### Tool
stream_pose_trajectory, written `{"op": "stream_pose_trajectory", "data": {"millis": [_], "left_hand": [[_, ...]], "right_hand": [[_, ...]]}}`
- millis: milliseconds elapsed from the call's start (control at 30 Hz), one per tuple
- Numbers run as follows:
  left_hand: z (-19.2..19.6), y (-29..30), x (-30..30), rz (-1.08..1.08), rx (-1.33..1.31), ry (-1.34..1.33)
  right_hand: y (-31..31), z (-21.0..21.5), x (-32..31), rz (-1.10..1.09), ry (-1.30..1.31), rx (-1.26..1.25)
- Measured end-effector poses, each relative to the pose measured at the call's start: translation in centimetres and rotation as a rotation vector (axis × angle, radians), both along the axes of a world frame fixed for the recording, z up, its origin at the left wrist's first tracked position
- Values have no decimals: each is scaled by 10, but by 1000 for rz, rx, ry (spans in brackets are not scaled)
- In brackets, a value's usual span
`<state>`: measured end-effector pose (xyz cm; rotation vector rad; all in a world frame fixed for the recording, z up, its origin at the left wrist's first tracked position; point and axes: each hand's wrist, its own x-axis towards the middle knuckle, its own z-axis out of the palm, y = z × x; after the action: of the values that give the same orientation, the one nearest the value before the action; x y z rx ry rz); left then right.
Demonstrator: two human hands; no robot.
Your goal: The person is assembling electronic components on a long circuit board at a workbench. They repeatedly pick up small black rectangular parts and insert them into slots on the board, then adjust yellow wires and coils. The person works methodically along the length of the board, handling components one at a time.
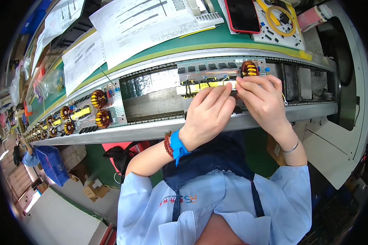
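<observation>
A circuit board [204,74] sits on the conveyor in front of me, with black components [212,66] along its far edge. Across it runs a yellow-wrapped part [200,87] with black wire loops. My left hand [207,114] is closed over this part, thumb and fingers pinched together near its right end. Close beside it, my right hand [262,102] is pinched too, its fingertips almost meeting the left ones. Whatever lies between the fingertips is too small or hidden to name. A copper-wound ring coil [249,68] stands on the board just beyond my right fingers.
More boards with ring coils [98,99] line the conveyor [151,127] to the left. Beyond the rail lie paper drawings [135,28], a red-edged phone [242,15] and a white tray of small black parts with a yellow coiled tube [280,20]. A blue crate [53,165] stands lower left.
</observation>
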<state>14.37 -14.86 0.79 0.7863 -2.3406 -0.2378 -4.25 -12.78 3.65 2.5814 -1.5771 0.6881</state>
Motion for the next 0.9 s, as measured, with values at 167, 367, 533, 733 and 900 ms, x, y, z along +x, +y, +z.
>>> {"op": "stream_pose_trajectory", "data": {"millis": [167,367,533,733,900], "left_hand": [[0,1,-1,-17,-15,-4],[-2,-10,-3,-29,-20,54],[-5,-5,-4,-18,-33,74],[1,-14,0,-41,46,88],[11,-37,7,-112,84,47]], "right_hand": [[4,-5,0,-15,-36,-3],[-2,-4,-2,-1,-33,-17],[5,-8,1,-33,-27,-32],[5,-3,2,-30,-26,-18],[3,-4,0,-11,-36,-22]]}}
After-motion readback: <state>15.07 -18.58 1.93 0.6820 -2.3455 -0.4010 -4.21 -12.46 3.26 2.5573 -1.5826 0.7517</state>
